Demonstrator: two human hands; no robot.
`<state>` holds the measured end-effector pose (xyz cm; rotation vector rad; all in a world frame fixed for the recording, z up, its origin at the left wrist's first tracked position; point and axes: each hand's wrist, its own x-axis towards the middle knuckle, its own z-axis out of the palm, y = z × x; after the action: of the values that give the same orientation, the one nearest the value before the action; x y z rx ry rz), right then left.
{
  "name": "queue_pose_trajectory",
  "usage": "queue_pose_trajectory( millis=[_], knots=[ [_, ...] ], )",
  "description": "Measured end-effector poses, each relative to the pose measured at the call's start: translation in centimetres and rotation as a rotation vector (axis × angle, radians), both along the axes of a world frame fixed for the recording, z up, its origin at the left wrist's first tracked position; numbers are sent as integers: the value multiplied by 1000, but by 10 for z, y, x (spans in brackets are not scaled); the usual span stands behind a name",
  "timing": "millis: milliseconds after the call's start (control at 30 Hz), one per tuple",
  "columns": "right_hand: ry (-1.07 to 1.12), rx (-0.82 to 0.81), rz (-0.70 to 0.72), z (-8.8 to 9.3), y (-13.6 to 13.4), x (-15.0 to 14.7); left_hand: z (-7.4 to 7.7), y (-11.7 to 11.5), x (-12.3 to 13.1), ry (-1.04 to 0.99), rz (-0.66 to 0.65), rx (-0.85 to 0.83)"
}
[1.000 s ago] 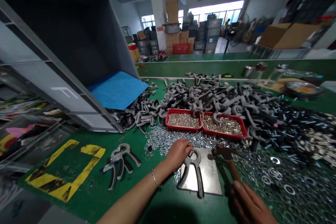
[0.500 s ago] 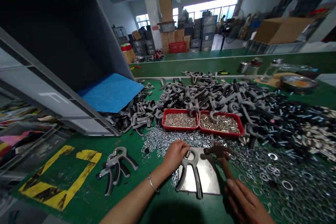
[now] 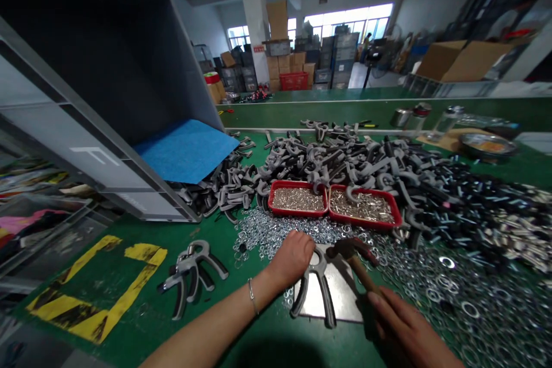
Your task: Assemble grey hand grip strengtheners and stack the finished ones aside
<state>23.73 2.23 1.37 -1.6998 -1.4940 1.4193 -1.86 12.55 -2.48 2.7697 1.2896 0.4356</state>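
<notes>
My left hand [image 3: 293, 257] is closed at the ring-shaped top of a grey-and-black hand grip strengthener [image 3: 326, 299], its fingertips hidden behind the fist. The grip lies on a shiny metal plate [image 3: 347, 305], handles spread towards me. My right hand [image 3: 401, 322] is wrapped round the wooden handle of a hammer [image 3: 360, 267]. The hammer's head is just right of the grip's top, above the plate. More assembled hand grips [image 3: 194, 270] rest on the green table to the left.
Two red trays [image 3: 297, 214] of small metal pins stand beyond the plate, before a heap of grey grip parts [image 3: 336, 158]. Loose metal rings [image 3: 457, 299] cover the right side. A large grey crate [image 3: 86, 132] is tipped at left, near yellow-black tape [image 3: 121, 299].
The hammer head has shifted slightly left, closer to the top of the grip. My left fist has turned a little over the grip's top; the grip lies almost where it was.
</notes>
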Motion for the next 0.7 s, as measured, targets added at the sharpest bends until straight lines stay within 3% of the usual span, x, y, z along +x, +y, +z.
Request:
queue_pose_trajectory(
  millis=[200,300,400,500,567,633,700],
  knots=[
    [-101,202,80,67,30,-3,2,-10,-10,-168,153,-118],
    [-74,227,41,83,36,-7,10,-11,-19,-265,237,-218],
    [21,127,-96,63,26,-4,15,-16,-26,-334,259,-265],
    [212,-103,-407,23,4,1,12,-30,-27,-335,217,-321],
    [330,-218,-539,-2,-11,2,8,-40,-23,-333,185,-362],
    [416,-252,-557,-19,-21,3,8,-43,-20,-330,139,-378],
    [462,-239,-548,-28,-26,4,14,-30,-19,-312,121,-331]
  ],
)
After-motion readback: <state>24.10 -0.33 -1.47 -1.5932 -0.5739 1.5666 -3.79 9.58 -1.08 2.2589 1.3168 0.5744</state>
